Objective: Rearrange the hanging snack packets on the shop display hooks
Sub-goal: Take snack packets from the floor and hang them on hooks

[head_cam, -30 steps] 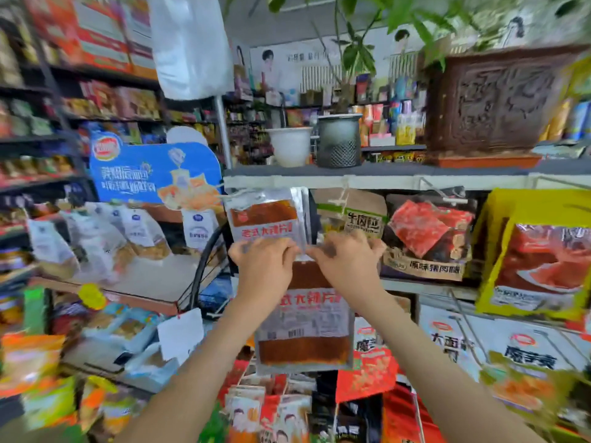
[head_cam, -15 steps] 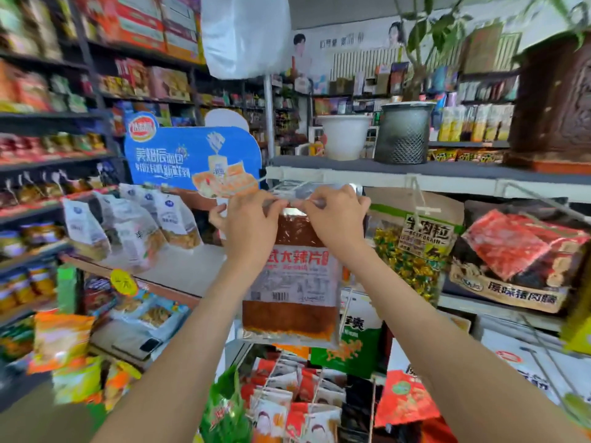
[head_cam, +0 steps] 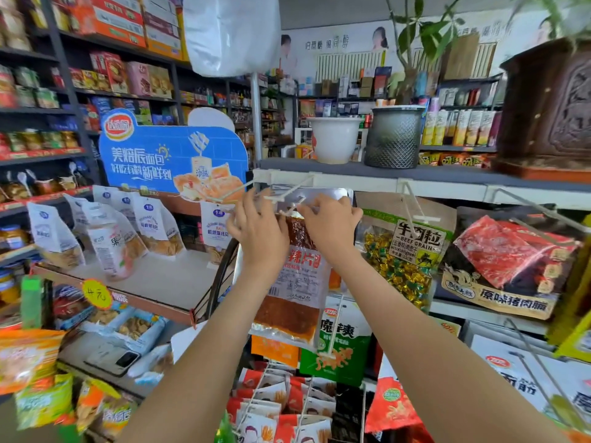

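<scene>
Grip comes first: the left grip (head_cam: 259,235) has its fingers curled on the top left corner of the spicy strip packet (head_cam: 297,292). The right grip (head_cam: 332,223) pinches the top right corner. Both are closed on this one packet, and they are close side by side.

The packet hangs straight down from the two grips. Its long side runs up and down. The shiny clear top is up by the fingers, and the red-brown part hangs low between the arms.

A white display hook (head_cam: 294,186) sticks out from the shelf rail (head_cam: 358,180) toward the person. It sits just above the packet top. Its tip is right over the left grip, so that one is nearer to the tip. I cannot tell if the hole in the packet is on the hook or not.

I think the job now is to line up the hole with the hook and slide the packet along it toward the rail. The top must stay flat, or the hook may miss the hole.

Just to the right hangs a beef grain packet (head_cam: 412,251). A green snack packet (head_cam: 345,340) hangs below.
</scene>
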`<action>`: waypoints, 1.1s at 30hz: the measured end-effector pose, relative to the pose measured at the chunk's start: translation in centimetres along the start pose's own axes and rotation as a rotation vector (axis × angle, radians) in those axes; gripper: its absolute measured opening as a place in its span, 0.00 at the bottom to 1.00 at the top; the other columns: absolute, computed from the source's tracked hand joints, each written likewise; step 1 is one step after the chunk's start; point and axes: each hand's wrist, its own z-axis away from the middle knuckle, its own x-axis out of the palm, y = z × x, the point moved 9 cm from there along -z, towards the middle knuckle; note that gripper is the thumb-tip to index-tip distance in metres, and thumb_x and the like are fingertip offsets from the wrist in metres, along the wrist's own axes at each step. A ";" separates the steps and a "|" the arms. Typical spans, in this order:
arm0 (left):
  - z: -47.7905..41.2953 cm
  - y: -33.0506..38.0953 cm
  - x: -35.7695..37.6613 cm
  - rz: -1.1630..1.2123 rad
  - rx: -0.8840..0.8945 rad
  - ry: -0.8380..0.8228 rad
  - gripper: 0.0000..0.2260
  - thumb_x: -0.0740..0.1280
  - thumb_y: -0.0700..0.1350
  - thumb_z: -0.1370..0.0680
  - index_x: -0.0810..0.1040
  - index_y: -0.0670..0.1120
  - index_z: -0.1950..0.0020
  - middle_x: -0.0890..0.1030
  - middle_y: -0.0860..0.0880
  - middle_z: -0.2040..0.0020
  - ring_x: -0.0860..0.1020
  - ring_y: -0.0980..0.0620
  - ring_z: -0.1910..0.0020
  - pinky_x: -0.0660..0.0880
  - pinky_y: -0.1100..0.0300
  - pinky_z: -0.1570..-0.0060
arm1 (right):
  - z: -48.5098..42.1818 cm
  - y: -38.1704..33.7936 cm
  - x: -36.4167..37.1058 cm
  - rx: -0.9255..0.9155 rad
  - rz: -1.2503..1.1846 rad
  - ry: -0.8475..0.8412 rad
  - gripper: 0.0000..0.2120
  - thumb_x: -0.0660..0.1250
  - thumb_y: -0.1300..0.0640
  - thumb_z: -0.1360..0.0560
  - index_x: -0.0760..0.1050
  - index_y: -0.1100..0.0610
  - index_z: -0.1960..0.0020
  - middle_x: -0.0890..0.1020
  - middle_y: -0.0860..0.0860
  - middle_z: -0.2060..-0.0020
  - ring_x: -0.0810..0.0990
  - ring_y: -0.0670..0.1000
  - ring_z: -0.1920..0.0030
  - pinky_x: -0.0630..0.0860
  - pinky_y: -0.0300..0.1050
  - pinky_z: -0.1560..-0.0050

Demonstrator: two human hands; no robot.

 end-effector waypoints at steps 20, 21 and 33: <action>22.9 11.3 6.4 0.121 0.278 -0.642 0.13 0.61 0.41 0.24 0.73 0.41 0.40 0.78 0.42 0.49 0.77 0.40 0.51 0.69 0.50 0.55 | 18.7 15.1 -3.0 0.014 -0.032 -0.136 0.13 0.62 0.68 0.29 0.75 0.63 0.45 0.78 0.60 0.51 0.74 0.61 0.49 0.71 0.52 0.51; 24.9 12.9 6.3 0.128 0.317 -0.682 0.14 0.61 0.40 0.25 0.73 0.41 0.40 0.79 0.42 0.51 0.77 0.40 0.52 0.68 0.51 0.58 | 20.2 17.0 -4.3 0.063 -0.055 -0.120 0.12 0.62 0.67 0.29 0.76 0.63 0.46 0.79 0.60 0.52 0.74 0.61 0.49 0.72 0.52 0.50; 60.1 21.9 11.4 0.317 0.216 -1.522 0.13 0.59 0.45 0.26 0.72 0.47 0.42 0.78 0.48 0.49 0.78 0.46 0.50 0.76 0.50 0.51 | 47.0 41.2 -9.9 0.666 -0.108 -0.314 0.14 0.63 0.66 0.27 0.75 0.61 0.43 0.77 0.58 0.47 0.74 0.57 0.47 0.68 0.46 0.51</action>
